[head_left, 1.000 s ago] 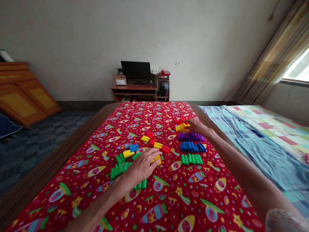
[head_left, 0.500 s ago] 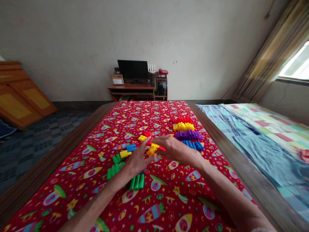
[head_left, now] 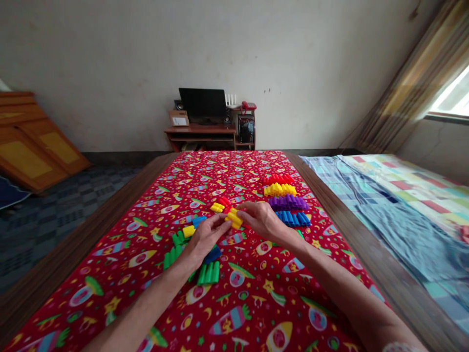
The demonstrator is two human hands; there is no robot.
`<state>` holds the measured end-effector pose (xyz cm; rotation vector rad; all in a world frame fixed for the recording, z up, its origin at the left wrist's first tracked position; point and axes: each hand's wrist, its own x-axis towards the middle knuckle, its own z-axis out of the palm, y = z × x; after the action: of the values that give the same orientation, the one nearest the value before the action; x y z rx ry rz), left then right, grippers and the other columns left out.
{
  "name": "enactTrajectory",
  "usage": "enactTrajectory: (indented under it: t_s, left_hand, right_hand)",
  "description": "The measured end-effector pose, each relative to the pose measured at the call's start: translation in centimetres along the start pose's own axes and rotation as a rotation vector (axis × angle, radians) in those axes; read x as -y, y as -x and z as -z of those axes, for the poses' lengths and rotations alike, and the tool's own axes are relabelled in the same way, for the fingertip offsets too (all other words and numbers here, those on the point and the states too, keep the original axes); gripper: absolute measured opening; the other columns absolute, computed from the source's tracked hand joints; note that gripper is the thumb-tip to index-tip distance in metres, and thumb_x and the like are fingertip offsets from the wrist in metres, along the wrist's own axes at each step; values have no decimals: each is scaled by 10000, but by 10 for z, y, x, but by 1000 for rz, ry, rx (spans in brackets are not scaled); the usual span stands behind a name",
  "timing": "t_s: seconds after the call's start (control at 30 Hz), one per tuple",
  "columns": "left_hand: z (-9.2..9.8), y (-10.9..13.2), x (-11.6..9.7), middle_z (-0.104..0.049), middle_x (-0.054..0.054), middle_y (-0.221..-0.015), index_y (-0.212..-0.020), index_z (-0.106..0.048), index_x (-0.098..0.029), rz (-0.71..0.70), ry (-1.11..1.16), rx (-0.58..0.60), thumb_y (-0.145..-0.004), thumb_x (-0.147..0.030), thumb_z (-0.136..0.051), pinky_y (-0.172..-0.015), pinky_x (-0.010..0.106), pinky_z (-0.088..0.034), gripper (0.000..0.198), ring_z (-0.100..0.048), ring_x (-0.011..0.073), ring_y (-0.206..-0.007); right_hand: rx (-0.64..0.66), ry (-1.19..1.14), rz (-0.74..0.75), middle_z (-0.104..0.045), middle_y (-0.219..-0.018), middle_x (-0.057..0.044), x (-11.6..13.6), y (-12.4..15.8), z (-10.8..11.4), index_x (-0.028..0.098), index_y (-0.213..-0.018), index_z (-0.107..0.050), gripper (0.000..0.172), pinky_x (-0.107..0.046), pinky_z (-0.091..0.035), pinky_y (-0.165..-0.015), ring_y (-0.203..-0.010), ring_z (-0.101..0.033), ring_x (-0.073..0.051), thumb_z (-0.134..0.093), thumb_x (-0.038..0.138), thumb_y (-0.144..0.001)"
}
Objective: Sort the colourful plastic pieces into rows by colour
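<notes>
A yellow ridged plastic block [head_left: 233,218] is held between both hands above the cloth. My left hand [head_left: 208,235] pinches its left side with thumb and fingers. On its right side, my right hand [head_left: 262,219] is closed with its fingertips on the block. A bit of red shows beneath the right hand, and I cannot make out whether it is held. Just beyond the left hand lie a small yellow block [head_left: 217,208] and red blocks. Around the left wrist are green blocks [head_left: 208,274], dark blue ones [head_left: 213,254], a light blue one and another yellow one, partly hidden.
To the right lie rows of red [head_left: 278,179], yellow [head_left: 280,190], purple [head_left: 288,202] and blue blocks [head_left: 295,218]. A red patterned cloth [head_left: 242,322] covers the table. Beyond stands a desk with a monitor [head_left: 203,104]; a bed [head_left: 399,215] is on the right.
The yellow block has turned so its flat ridged side shows. My fingers have closed in on it from both sides, and the right hand has moved slightly right.
</notes>
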<state>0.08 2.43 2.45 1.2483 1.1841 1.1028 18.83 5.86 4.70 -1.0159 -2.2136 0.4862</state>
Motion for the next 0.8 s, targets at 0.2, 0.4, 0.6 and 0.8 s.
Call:
enactTrajectory:
  t_s: [0.2, 0.4, 0.6, 0.8]
  left_hand:
    - [2, 0, 1, -746, 71, -904, -977, -689, -137, 35, 92, 48, -708, -625, -702, -816, 338, -546, 557, -699, 226, -844]
    - [0, 0, 2, -741, 81, -956, -1042, -673, -136, 22, 79, 59, -717, -630, -685, -776, 347, -556, 591, -690, 252, -887]
    - [0, -2, 1, -720, 39, -759, -927, -678, -140, -12, 34, -47, -705, -550, -703, -675, 304, -551, 467, -669, 188, -689]
    - [2, -7, 10, -687, 21, -688, -823, -659, -155, -39, 26, 52, -673, -476, -703, -610, 272, -544, 357, -648, 158, -612]
  right_hand:
    - [189, -7, 397, -604, -1287, -144, -2, 2, 12, 189, -1406, -453, 544, -327, -490, -902, -1155, -584, -201, -537, 90, -878]
    - [228, 64, 474, -669, -1153, -135, 4, -1, 9, 167, -1332, -523, 423, -354, -525, -886, -1058, -639, -209, -561, 145, -912]
    - [-63, 205, 328, -649, -1239, -152, -33, -8, 41, 152, -1337, -534, 442, -360, -522, -889, -1081, -642, -242, -552, 172, -895]
    - [-314, 469, -229, -738, -976, -165, -128, -4, 98, 77, -1276, -603, 470, -370, -523, -799, -889, -695, -282, -564, 194, -823]
